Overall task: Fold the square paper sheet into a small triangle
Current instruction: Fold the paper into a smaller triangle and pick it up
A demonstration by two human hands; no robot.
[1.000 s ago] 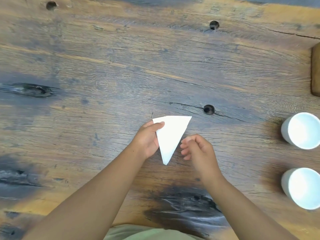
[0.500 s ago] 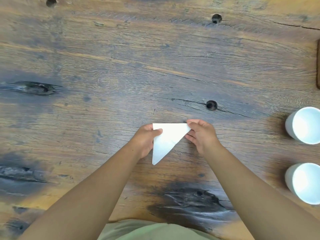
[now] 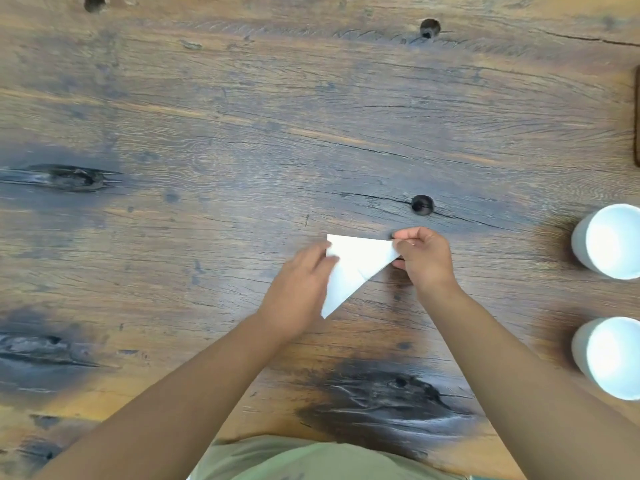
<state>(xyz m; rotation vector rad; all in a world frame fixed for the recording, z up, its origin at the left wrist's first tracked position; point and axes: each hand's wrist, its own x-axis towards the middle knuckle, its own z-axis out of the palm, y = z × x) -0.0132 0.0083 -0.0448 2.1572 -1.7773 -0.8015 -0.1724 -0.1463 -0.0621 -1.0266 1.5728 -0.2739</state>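
The white paper (image 3: 353, 268) is folded into a triangle and lies on the wooden table (image 3: 242, 140), one point toward me. My right hand (image 3: 424, 259) pinches the triangle's far right corner between thumb and fingers. My left hand (image 3: 299, 289) is at the paper's left edge, blurred by motion, its thumb over the edge; whether it grips the sheet I cannot tell.
Two white cups stand at the right edge of the table, one farther away (image 3: 607, 240) and one nearer (image 3: 607, 356). A dark wooden object (image 3: 636, 116) pokes in at the far right. Dark knot holes mark the table top.
My right hand reached the triangle's right corner and now pinches it. My left hand slid down along the left edge. The paper turned slightly and its lower point swung left.
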